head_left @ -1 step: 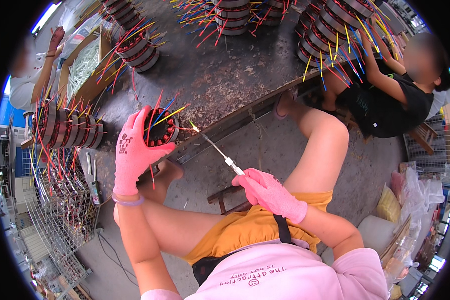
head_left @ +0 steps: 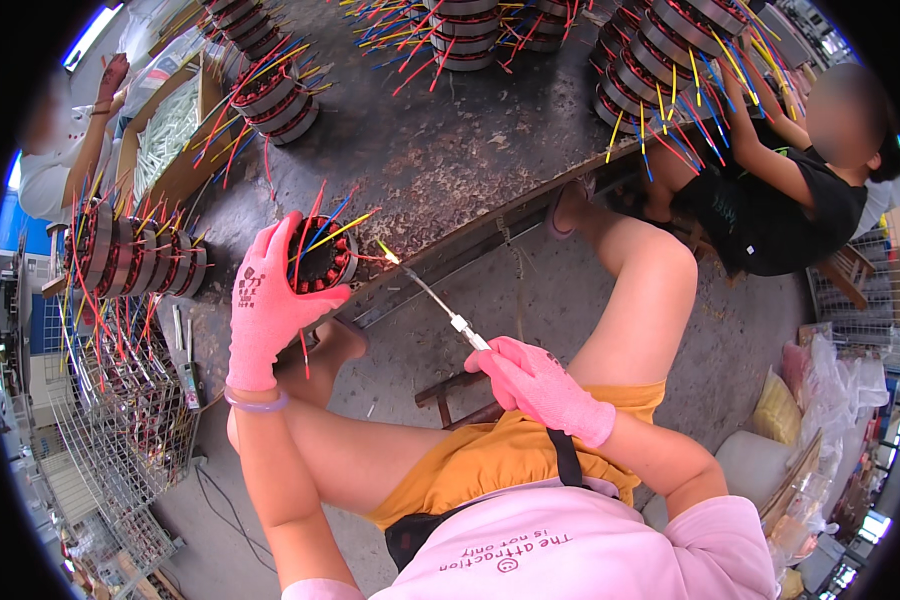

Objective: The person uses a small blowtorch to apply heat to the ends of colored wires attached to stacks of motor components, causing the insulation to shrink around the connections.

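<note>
From my remote place, I watch two hands in pink gloves. The left hand (head_left: 270, 300), left of the centre of the frame, is curved around the near left side of a motor stator (head_left: 344, 262), with the thumb along the lower rim and the fingers along the left rim. So the stator is held between them, but how strongly they press I cannot tell. The stator is near the edge of the dark, worn table (head_left: 410, 165), and red, blue and yellow wires stand out of it.

The right hand (head_left: 538, 385), a little below the centre of the frame, has its fingers closed around the white handle of a slender tool (head_left: 460, 324). Its metal shaft points to the upper left, and the yellowish tip is just beside the stator's wires; whether it touches one, I cannot tell.

At the left of the frame lies a row of stators (head_left: 142, 255). More stacks are at the upper left (head_left: 275, 108), the top (head_left: 465, 42) and the upper right (head_left: 660, 65). A carton (head_left: 192, 150) with white sticks (head_left: 163, 140) stands at the upper left. A co-worker in black (head_left: 785, 215) sits at the right.
</note>
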A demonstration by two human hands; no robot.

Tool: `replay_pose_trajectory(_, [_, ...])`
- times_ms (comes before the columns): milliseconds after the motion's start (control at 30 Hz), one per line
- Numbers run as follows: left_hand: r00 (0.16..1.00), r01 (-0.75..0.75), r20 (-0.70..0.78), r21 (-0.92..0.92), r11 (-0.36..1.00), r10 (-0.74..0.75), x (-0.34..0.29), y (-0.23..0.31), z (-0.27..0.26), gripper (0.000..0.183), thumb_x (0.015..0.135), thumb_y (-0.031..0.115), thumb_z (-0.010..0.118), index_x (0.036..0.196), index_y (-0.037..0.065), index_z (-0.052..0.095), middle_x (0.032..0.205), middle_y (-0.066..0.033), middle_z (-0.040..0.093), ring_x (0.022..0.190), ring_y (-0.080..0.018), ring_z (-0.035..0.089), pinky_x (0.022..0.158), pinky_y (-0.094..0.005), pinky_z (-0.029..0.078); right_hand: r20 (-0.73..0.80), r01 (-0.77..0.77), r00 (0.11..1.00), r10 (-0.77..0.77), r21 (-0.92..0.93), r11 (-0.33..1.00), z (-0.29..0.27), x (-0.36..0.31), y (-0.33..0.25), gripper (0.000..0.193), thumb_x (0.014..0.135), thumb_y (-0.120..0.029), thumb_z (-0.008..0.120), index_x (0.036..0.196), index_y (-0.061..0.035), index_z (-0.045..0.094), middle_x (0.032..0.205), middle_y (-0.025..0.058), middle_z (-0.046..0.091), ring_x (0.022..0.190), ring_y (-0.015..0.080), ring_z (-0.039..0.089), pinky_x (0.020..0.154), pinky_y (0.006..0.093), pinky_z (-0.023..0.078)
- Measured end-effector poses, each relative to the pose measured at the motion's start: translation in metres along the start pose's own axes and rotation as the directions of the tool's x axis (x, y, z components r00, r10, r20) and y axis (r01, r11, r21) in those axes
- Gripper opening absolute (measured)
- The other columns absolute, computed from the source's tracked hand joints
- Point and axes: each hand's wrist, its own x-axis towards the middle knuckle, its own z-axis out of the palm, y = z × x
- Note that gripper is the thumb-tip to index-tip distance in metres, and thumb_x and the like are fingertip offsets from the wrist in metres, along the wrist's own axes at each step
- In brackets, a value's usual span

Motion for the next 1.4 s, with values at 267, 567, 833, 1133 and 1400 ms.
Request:
replay_pose_trajectory(267, [1.000, -0.015, -0.003, 0.012, 1.000, 0.015, 0.001, 0.003, -0.001, 0.092, 0.058, 0.025, 0.090, 0.137, 0.000, 0.049, 0.125, -0.0171, 0.058, 0.113, -0.0357, 0.059, 0.096, -0.0411, 0.049, 0.002, 0.009, 1.000, -0.009, -0.034, 0.999, 0.000, -0.001, -0.003, 0.035, 0.101, -0.035, 0.049, 0.107, -0.0036, 0.062, 0.061, 0.0003, 0.049, 0.047, 0.0057, 0.037, 0.046, 0.0247, 0.030])
replay_pose_trajectory(567, [0.999, -0.033, -0.006, 0.024, 0.999, 0.033, 0.000, 0.001, 0.000, 0.091, 0.059, 0.023, 0.089, 0.137, -0.001, 0.049, 0.125, -0.0170, 0.058, 0.113, -0.0356, 0.059, 0.096, -0.0410, 0.049, -0.013, 0.065, 0.998, -0.066, -0.095, 0.993, -0.001, 0.001, 0.002, 0.034, 0.100, -0.033, 0.049, 0.104, -0.0028, 0.063, 0.061, 0.0011, 0.049, 0.049, 0.0069, 0.039, 0.048, 0.0261, 0.031])
replay_pose_trajectory(833, [0.999, -0.039, 0.009, 0.011, 0.999, 0.039, 0.001, 0.002, -0.001, 0.092, 0.058, 0.022, 0.090, 0.138, -0.001, 0.049, 0.127, -0.0167, 0.058, 0.115, -0.0351, 0.058, 0.097, -0.0414, 0.048, -0.002, 0.039, 0.999, -0.039, -0.127, 0.991, 0.000, -0.001, -0.004, 0.035, 0.102, -0.033, 0.045, 0.105, -0.0028, 0.063, 0.061, 0.0019, 0.050, 0.046, 0.0088, 0.039, 0.047, 0.0271, 0.033])
replay_pose_trajectory(1133, [0.999, -0.034, 0.021, 0.008, 0.999, 0.034, 0.002, 0.001, -0.001, 0.091, 0.059, 0.022, 0.089, 0.138, -0.001, 0.049, 0.128, -0.0170, 0.057, 0.116, -0.0352, 0.058, 0.099, -0.0411, 0.048, 0.018, -0.018, 1.000, 0.020, -0.114, 0.993, -0.003, -0.004, -0.010, 0.030, 0.100, -0.027, 0.047, 0.102, -0.0008, 0.062, 0.066, 0.0029, 0.049, 0.056, 0.0096, 0.047, 0.056, 0.0285, 0.042])
replay_pose_trajectory(1400, [0.999, -0.043, 0.017, 0.007, 0.999, 0.043, 0.002, 0.000, 0.001, 0.092, 0.059, 0.022, 0.090, 0.138, -0.001, 0.048, 0.129, -0.0176, 0.057, 0.116, -0.0355, 0.058, 0.099, -0.0409, 0.048, 0.006, -0.051, 0.999, 0.052, -0.097, 0.994, -0.001, -0.005, -0.014, 0.030, 0.100, -0.027, 0.048, 0.102, -0.0009, 0.062, 0.065, 0.0018, 0.049, 0.055, 0.0087, 0.046, 0.054, 0.0274, 0.041])
